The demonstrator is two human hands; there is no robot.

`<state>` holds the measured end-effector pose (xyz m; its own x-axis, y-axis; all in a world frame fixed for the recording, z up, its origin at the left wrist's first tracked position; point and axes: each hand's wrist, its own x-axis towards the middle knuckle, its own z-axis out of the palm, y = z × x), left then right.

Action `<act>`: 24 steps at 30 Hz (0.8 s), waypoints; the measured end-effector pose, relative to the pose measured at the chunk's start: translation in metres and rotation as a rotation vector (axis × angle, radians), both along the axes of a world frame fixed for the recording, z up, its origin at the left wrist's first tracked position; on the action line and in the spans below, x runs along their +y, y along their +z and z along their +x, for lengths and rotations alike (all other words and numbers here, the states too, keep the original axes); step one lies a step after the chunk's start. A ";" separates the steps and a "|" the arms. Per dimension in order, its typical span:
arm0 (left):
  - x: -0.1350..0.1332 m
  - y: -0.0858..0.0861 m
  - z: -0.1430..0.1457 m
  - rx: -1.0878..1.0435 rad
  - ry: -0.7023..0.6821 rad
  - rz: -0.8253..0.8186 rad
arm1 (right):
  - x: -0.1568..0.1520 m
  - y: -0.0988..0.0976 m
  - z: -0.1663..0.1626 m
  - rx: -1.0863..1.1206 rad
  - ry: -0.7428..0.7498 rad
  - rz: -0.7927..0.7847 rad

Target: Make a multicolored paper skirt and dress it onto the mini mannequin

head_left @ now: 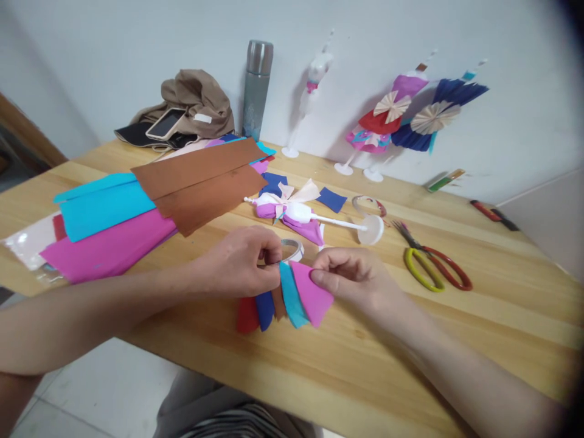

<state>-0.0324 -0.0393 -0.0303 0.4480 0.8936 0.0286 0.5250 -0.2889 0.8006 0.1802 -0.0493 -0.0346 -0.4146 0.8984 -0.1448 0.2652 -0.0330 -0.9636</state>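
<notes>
Above the table's near part, my left hand (255, 255) is closed, its thumb and fingers pinching the upper end of a fan of coloured crepe paper pieces (292, 298). Red, blue, brown, turquoise and pink pieces hang side by side. My right hand (349, 277) pinches the edge of the pink piece (310, 295) at the right end. Just behind my hands stands a roll of tape (294, 249), partly hidden by the left one. Beyond it a small white mannequin (298, 213) lies on its side, dressed in pink paper with a pale bow (303, 193).
Brown, turquoise and pink paper sheets (196, 188) lie left. Scissors (431, 258), another tape roll (367, 207) and a box cutter (493, 214) are right. Along the wall stand a flask (258, 91), a bare mannequin (314, 79) and two dressed ones (387, 118). A phone (166, 123) rests by brown cloth (198, 97).
</notes>
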 end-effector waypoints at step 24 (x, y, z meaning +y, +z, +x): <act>0.000 -0.004 0.002 -0.046 -0.027 -0.017 | 0.002 -0.007 -0.008 -0.166 -0.024 0.209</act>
